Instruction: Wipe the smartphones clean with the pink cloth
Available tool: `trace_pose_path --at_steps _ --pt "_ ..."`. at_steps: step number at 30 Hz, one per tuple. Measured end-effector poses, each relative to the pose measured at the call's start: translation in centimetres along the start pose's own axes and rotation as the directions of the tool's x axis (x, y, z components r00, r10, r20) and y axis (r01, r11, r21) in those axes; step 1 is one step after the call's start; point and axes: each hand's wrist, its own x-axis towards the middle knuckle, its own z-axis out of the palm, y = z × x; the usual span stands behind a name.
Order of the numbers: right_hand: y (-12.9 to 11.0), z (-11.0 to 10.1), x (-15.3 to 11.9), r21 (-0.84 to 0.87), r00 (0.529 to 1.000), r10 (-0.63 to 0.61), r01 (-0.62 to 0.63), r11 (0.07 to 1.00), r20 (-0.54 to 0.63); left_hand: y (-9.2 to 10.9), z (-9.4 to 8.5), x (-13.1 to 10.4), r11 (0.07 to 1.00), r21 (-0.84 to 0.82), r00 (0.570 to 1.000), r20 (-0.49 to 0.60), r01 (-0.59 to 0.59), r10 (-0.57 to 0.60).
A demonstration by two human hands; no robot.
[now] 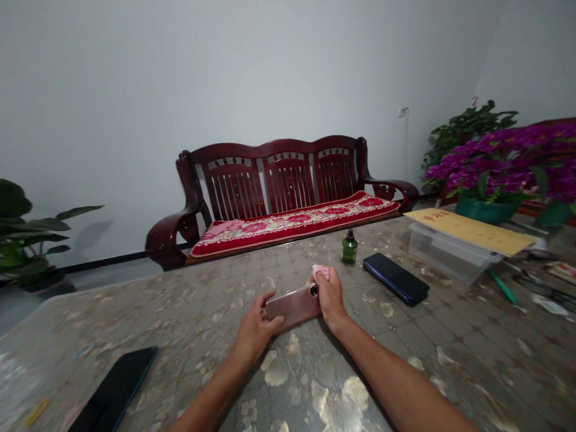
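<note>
A pinkish smartphone (294, 307) is held just over the table, its back with a round dark camera spot facing me. My left hand (258, 324) grips its left end, thumb on the back and fingers at the far edge. At the other end, my right hand (330, 297) pinches a small pink cloth (321, 271) against the phone's upper right corner. Beyond that hand stands a small green bottle (350, 247) with a black cap. A dark phone (396, 278) lies to its right, and another dark phone (117, 390) lies at the lower left.
A patterned cover spreads over the table (216, 300). At right sit a clear plastic box (445, 252) under a yellow envelope (470, 230), a green pen (503, 286) and purple flowers (499, 156) in a pot. Behind the table is a wooden bench (281, 168) with a red cushion.
</note>
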Motion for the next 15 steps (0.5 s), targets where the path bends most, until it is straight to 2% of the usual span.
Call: trace_pose_path --at_steps 2,4,7,12,14,15 --pt "0.1 -0.1 0.2 -0.03 1.0 -0.006 0.006 1.0 0.011 -0.4 -0.5 -0.3 0.975 0.149 0.986 0.028 -0.167 0.165" --pt "0.4 -0.1 0.4 -0.063 0.999 -0.012 0.014 0.998 0.033 -0.6 -0.9 -0.3 0.916 0.281 0.958 0.103 -0.288 0.269" --pt "0.8 -0.2 0.8 -0.127 0.997 -0.015 0.024 0.992 0.074 -0.7 -1.4 0.0 0.865 0.367 0.938 0.191 -0.342 0.289" --pt "1.0 -0.4 1.1 -0.263 0.989 -0.028 0.067 0.963 0.148 -0.4 -1.8 0.8 0.884 0.345 0.944 0.205 -0.317 0.258" --pt "1.0 -0.5 1.0 -0.309 0.982 -0.044 0.101 0.946 0.186 -0.6 -1.9 1.0 0.844 0.404 0.933 0.226 -0.352 0.281" --pt "1.0 -0.6 1.0 -0.33 0.977 -0.054 0.121 0.936 0.205 -0.8 -2.0 1.1 0.795 0.464 0.919 0.253 -0.389 0.302"
